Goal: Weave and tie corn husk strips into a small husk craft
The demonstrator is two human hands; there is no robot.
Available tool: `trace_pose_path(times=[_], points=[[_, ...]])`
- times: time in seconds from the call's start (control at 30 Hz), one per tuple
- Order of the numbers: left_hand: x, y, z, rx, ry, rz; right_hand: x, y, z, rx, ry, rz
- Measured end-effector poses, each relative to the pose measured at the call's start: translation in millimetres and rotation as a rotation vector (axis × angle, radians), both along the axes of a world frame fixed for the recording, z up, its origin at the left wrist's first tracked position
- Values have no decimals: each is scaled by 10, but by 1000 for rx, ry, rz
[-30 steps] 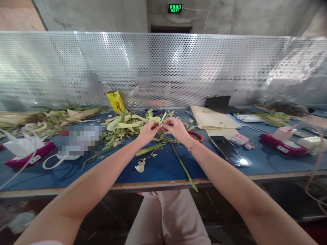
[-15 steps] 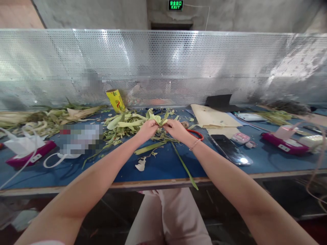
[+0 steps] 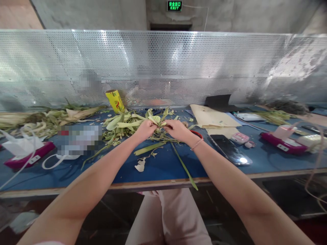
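Observation:
Over the middle of the blue table, my left hand (image 3: 146,130) is closed, thumb and fingers pinched on pale green corn husk strips (image 3: 155,119). Close beside it on the right, my right hand (image 3: 177,130) pinches the same husk strips; its fingertips are partly hidden. Below and left of the hands lies a loose heap of husk strips (image 3: 125,123). A long green strip (image 3: 185,166) runs toward the table edge, and a shorter piece (image 3: 149,148) lies below my left hand. Part of a red ring-shaped thing (image 3: 197,133) shows behind my right wrist.
A yellow tube (image 3: 114,101) stands by the perforated metal screen (image 3: 163,61). To the right are brown paper (image 3: 214,117), a phone (image 3: 228,149), a pink case (image 3: 240,137) and a purple power strip (image 3: 283,143). More husks (image 3: 56,119) and another power strip (image 3: 30,154) lie left.
My right hand has shifted slightly and its fingers have spread a little along the husk strips. My left hand has drawn slightly left. Both keep hold, and the red ring is more covered.

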State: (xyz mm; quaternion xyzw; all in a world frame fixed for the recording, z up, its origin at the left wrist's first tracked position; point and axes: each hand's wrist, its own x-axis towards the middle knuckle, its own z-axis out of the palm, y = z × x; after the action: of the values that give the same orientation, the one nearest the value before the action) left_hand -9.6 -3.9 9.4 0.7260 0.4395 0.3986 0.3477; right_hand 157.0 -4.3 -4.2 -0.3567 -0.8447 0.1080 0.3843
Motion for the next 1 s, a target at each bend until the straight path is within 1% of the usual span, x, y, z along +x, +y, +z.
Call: trace_pose_path(times=[0.1, 0.13, 0.2, 0.3, 0.4, 0.53, 0.7, 0.87, 0.93, 1.0], points=[[-15, -6, 10, 133, 160, 106, 32, -43, 24, 196, 43, -53], [-14, -14, 13, 152, 196, 123, 38, -48, 29, 239, 40, -60], [-5, -42, 20, 163, 227, 129, 40, -42, 28, 271, -32, -35], [18, -96, 42, 145, 163, 111, 13, -6, -2, 225, -162, 1], [26, -127, 67, 124, 61, 76, -29, 14, -39, 188, -174, -26], [-6, -104, 63, 127, 62, 42, -56, -15, -45, 178, -201, -12], [-37, -68, 64, 191, 76, 71, -57, -37, -48, 137, -314, -12], [25, -102, 96, 182, 80, 174, -116, -120, -38, 148, -466, -72], [43, -114, 95, 199, 42, 171, -149, -171, -21, 169, -510, -84], [42, -114, 83, 190, -2, 131, -171, -206, -8, 185, -535, -92]])
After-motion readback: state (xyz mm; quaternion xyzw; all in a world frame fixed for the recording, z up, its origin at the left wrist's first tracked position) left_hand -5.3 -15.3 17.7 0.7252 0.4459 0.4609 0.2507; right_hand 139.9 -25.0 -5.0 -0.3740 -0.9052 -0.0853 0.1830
